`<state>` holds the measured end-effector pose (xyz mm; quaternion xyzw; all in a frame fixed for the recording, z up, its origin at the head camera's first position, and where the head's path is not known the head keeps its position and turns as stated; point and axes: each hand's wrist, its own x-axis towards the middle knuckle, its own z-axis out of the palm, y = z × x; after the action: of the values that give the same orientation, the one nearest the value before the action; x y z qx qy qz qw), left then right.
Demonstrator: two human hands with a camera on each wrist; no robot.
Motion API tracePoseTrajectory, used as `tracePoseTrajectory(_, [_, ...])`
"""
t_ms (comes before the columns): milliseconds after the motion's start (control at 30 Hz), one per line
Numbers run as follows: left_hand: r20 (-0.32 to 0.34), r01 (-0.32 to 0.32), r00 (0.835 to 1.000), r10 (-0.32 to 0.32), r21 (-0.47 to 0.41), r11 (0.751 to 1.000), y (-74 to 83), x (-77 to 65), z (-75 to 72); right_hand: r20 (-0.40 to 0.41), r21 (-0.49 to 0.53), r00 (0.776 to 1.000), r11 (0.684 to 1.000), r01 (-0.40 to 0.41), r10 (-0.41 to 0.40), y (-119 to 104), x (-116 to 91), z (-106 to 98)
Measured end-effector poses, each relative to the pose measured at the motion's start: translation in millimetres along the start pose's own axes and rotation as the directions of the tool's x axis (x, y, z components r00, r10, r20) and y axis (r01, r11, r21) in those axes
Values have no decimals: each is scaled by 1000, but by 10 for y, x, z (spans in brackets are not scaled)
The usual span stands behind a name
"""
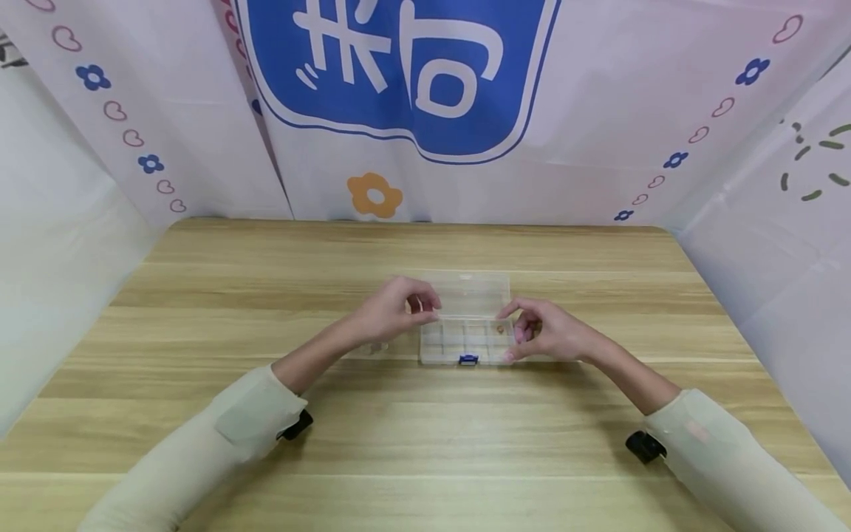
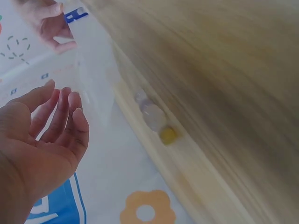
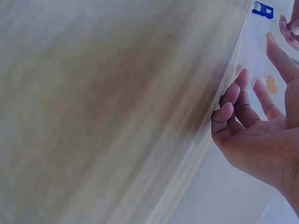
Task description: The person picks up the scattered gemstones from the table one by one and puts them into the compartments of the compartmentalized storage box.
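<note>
A clear plastic compartment box [image 1: 454,353] lies on the table with its lid [image 1: 475,292] folded back and a blue latch [image 1: 468,360] at its front. A small gold-brown piece [image 1: 501,329] sits in the back right compartment. My right hand [image 1: 548,330] holds the box's right end, thumb at the front corner and index finger at the back. At the left end is my left hand [image 1: 392,307], fingers loosely bent near the back corner, gripping nothing. Beside it on the table lie small clear rounded pieces [image 2: 152,114] and a yellow one [image 2: 168,135].
The wood-grain table [image 1: 425,443] ends at a white printed cloth [image 1: 585,148] hanging behind it, with more cloth at both sides. Black wrist devices [image 1: 645,447] show under the sleeves [image 1: 718,443].
</note>
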<state>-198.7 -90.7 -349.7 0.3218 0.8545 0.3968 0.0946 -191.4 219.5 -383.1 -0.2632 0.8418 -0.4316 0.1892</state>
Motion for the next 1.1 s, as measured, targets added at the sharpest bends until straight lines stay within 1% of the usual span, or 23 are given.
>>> tracePoseTrajectory(200, [-18,4,1000,-4,-4,1000,-107,-118,-79,5,-1,1000,1000,-8,8,-1,1,-4])
tracePoseTrajectory(367, [-26,39,999,-39,0,999,-194,-199,-131,4,5,1000,1000,-6,6,0,-1,-8])
tracePoseTrajectory(467, [-18,65,998,-65,25,998,-243,-254,-154,5,8,1000,1000,-3,3,0,2,-5])
tracePoseTrajectory(667, [10,87,996,-89,94,992,-358,-379,-232,4,11,1000,1000,0,0,-3,8,5])
tracePoseTrajectory(767, [23,112,993,-115,102,989,-413,-429,-275,3,11,1000,1000,-1,0,-9,5,9])
tracePoseTrajectory(1000, [48,97,993,-104,141,985,-504,-500,-333,0,4,1000,1000,-4,4,-18,1,4])
tracePoseTrajectory(1100, [59,108,991,-118,149,983,-531,-521,-344,2,4,1000,1000,-5,5,-16,3,4])
